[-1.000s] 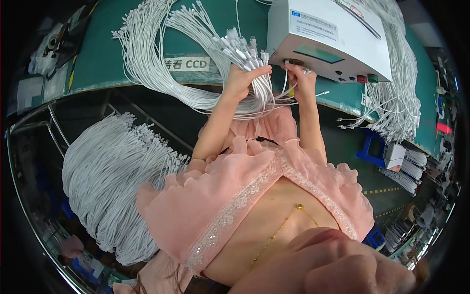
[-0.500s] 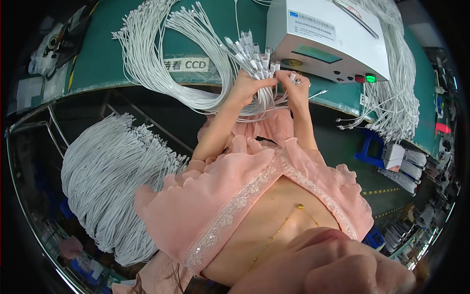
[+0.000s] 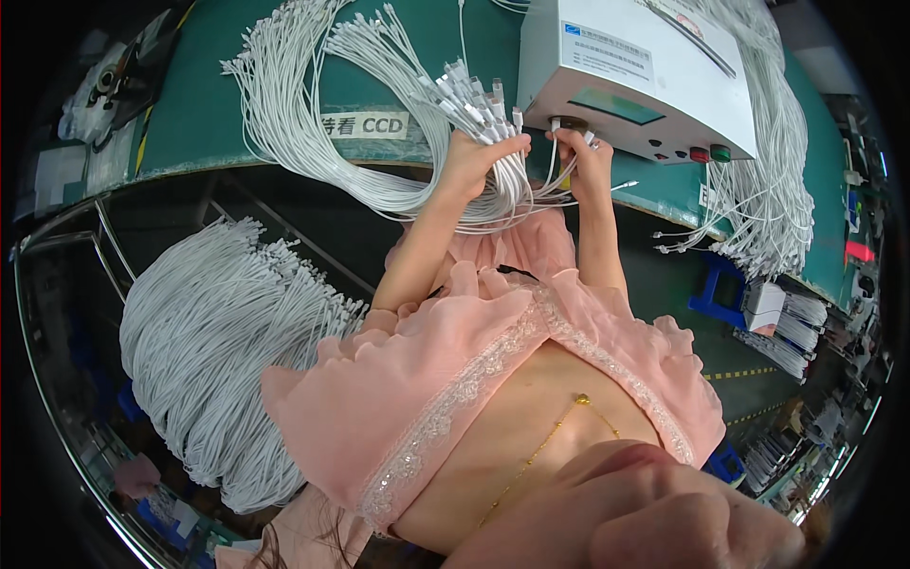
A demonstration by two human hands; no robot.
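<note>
My left hand (image 3: 474,163) is closed around a thick bunch of white cables (image 3: 507,180), whose plugs (image 3: 474,100) fan out above the fingers. Just to its right, my right hand (image 3: 586,159) pinches white cable ends, one plug upright at the round port (image 3: 571,123) on the front of a white box-shaped tester (image 3: 626,81). Whether that plug sits inside the port cannot be made out. From the bunch, the cables loop left over the table edge.
More white cables (image 3: 284,104) curve across the green table (image 3: 209,123) at the left, beside a printed label (image 3: 365,125). Another bundle (image 3: 768,190) hangs over the edge right of the tester. A big cable heap (image 3: 209,351) lies at my lower left, near metal rails (image 3: 100,237). A blue stool (image 3: 718,284) stands below right.
My right hand has moved right, away from the bunch, bringing a plug up to the tester's port. The tester's green light has gone dark. My left hand stays on the bunch.
</note>
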